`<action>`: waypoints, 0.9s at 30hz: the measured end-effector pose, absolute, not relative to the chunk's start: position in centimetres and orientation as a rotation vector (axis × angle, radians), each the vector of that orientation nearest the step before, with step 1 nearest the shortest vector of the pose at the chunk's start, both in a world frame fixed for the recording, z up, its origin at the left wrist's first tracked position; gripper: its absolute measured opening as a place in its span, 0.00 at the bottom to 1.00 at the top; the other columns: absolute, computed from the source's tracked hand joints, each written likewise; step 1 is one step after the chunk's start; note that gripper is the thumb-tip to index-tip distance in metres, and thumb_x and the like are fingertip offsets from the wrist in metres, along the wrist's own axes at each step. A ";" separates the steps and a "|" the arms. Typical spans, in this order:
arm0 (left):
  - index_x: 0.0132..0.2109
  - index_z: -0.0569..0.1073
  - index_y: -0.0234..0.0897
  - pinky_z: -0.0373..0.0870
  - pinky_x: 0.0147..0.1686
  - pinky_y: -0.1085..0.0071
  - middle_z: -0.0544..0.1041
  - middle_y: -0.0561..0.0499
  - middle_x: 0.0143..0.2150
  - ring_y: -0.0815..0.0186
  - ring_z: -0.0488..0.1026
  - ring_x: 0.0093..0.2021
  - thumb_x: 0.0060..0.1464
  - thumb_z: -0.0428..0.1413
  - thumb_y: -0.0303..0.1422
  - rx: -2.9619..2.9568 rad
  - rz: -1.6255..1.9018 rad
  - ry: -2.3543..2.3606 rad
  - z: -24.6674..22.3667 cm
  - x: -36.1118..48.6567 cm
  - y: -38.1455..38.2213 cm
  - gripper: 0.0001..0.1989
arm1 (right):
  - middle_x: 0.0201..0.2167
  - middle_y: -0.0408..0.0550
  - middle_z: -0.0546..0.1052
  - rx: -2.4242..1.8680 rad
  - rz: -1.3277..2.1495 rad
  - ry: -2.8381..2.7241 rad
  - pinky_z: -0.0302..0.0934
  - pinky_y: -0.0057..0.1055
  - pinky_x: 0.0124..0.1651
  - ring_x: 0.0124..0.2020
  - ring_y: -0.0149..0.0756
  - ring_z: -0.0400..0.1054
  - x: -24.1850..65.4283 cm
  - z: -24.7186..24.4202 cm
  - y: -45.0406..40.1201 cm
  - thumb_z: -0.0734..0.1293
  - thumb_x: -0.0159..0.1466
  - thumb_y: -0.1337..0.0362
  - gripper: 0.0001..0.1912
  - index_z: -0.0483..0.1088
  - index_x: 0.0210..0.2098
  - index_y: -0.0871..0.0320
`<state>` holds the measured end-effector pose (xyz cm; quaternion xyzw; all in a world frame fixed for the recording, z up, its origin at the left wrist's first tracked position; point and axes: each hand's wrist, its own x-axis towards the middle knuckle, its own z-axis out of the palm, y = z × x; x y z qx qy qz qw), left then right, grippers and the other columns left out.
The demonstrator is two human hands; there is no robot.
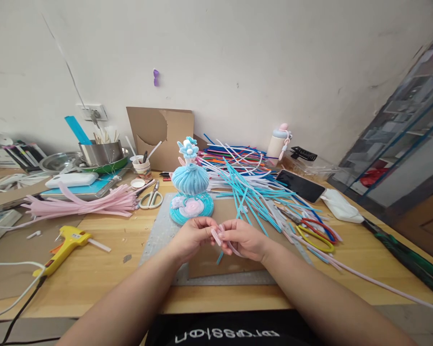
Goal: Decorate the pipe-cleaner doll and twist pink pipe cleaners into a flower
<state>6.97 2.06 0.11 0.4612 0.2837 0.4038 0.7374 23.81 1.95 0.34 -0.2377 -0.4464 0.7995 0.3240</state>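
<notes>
Head camera: worn on your head, facing forward and down.
Tabletop (119,242): seen from above at a slant, across its width.
Left hand (196,235), right hand (247,240): near your lens, just below mid-view.
Wall (209,57): farther off, facing you, filling the upper view.
Shirt (209,321): yours, along the bottom edge.

Wood tbl (234,297); grey mat (158,235) in mid; scissors (152,199), pink fuzzy sticks (82,205) & yellow glue gun (67,249) on L; phone (300,185) & white pouch (341,205) on R.

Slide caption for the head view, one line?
Left hand and right hand hold a pale pink pipe cleaner before a blue craft piece.
</notes>
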 end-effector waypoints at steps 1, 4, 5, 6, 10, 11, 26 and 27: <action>0.29 0.73 0.31 0.62 0.28 0.75 0.75 0.50 0.25 0.72 0.69 0.24 0.45 0.64 0.34 1.026 0.886 0.630 0.1 7.0 2.1 0.11 | 0.20 0.45 0.72 -0.624 2.098 -1.177 0.57 0.18 0.19 0.18 0.22 0.62 23.8 0.3 1.9 0.73 0.52 0.64 0.09 0.73 0.25 0.65; 0.28 0.72 0.31 0.62 0.28 0.75 0.74 0.50 0.24 0.72 0.68 0.24 0.46 0.64 0.35 1.050 0.880 0.659 0.1 6.9 2.2 0.11 | 0.20 0.44 0.72 -0.636 2.095 -1.199 0.57 0.18 0.19 0.18 0.22 0.62 23.8 0.3 1.8 0.73 0.52 0.64 0.09 0.73 0.25 0.66; 0.28 0.72 0.31 0.62 0.28 0.75 0.75 0.50 0.24 0.72 0.69 0.24 0.46 0.63 0.35 1.053 0.884 0.667 0.1 6.9 2.2 0.11 | 0.21 0.44 0.72 -0.638 2.091 -1.199 0.58 0.19 0.20 0.19 0.22 0.62 23.8 0.3 1.9 0.73 0.52 0.64 0.10 0.73 0.26 0.66; 0.28 0.72 0.31 0.63 0.29 0.74 0.75 0.50 0.24 0.71 0.69 0.24 0.46 0.63 0.35 1.052 0.896 0.673 0.1 6.9 2.2 0.11 | 0.21 0.44 0.72 -0.637 2.087 -1.198 0.58 0.19 0.20 0.20 0.23 0.63 23.9 0.2 1.9 0.73 0.53 0.63 0.10 0.73 0.27 0.66; 0.30 0.73 0.31 0.65 0.31 0.74 0.76 0.50 0.28 0.71 0.71 0.27 0.45 0.64 0.34 0.997 0.996 0.658 0.5 6.9 2.2 0.10 | 0.21 0.45 0.73 -0.662 2.075 -1.154 0.61 0.21 0.23 0.21 0.25 0.66 24.1 0.2 2.1 0.71 0.56 0.59 0.12 0.72 0.30 0.64; 0.30 0.73 0.31 0.65 0.31 0.75 0.76 0.49 0.29 0.71 0.71 0.27 0.45 0.64 0.34 0.973 1.014 0.644 0.7 6.8 2.2 0.10 | 0.21 0.44 0.73 -0.683 2.062 -1.138 0.61 0.21 0.23 0.20 0.25 0.66 24.1 0.2 2.2 0.71 0.56 0.59 0.12 0.72 0.30 0.64; 0.29 0.75 0.30 0.64 0.27 0.76 0.75 0.51 0.24 0.72 0.70 0.24 0.40 0.66 0.34 0.946 0.945 0.740 0.5 6.8 2.3 0.12 | 0.15 0.40 0.70 -0.732 1.957 -1.248 0.57 0.22 0.20 0.16 0.24 0.62 24.0 -0.1 2.1 0.71 0.53 0.60 0.13 0.66 0.23 0.62; 0.29 0.75 0.30 0.64 0.28 0.75 0.75 0.51 0.24 0.72 0.70 0.24 0.40 0.66 0.34 0.955 0.947 0.748 0.5 6.8 2.3 0.12 | 0.15 0.40 0.70 -0.733 1.955 -1.260 0.56 0.21 0.20 0.15 0.24 0.62 24.0 -0.1 2.1 0.71 0.54 0.60 0.13 0.66 0.23 0.62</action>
